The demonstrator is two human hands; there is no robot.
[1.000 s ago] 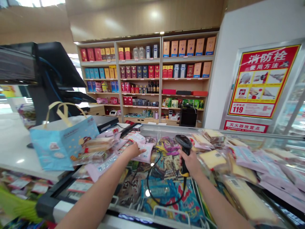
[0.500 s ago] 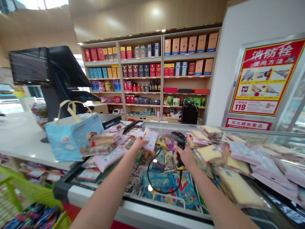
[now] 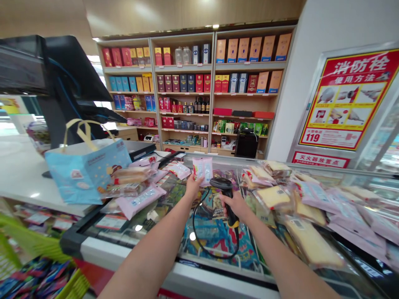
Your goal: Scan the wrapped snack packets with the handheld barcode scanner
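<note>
So the left hand point(image 3: 193, 187) has a small pink packet point(image 3: 203, 169) pinched by its lower-left corner, thumb and fingers closed on it, and the packet is standing pretty much upright above the far part of the glass-topped case point(image 3: 102, 249). The right hand point(image 3: 237, 205) is wrapped around the handle of a black and yellow barcode scanner point(image 3: 222, 182), its head right by the packet's lower-right corner. Can't tell from this angle if the two actually touch. The scanner's black cable point(image 3: 193, 226) hangs in a big loop over the glass, with a bunch of colorful snack bags point(image 3: 205, 232) showing underneath.

Over on the left there's a light blue bag point(image 3: 89, 166) with cream handles sitting on the white counter point(image 3: 18, 166), and wrapped bread point(image 3: 129, 174) is heaped just beside it. Another pink packet point(image 3: 140, 202) lies flat on the glass in front of that heap. The right side is a proper pile: sliced bread in clear wrap point(image 3: 274, 197), plus more pink packets point(image 3: 346, 207) further over. A black monitor point(image 3: 75, 68) looms behind the bag, and a lime green basket point(image 3: 43, 251) pokes in at bottom left.
</note>
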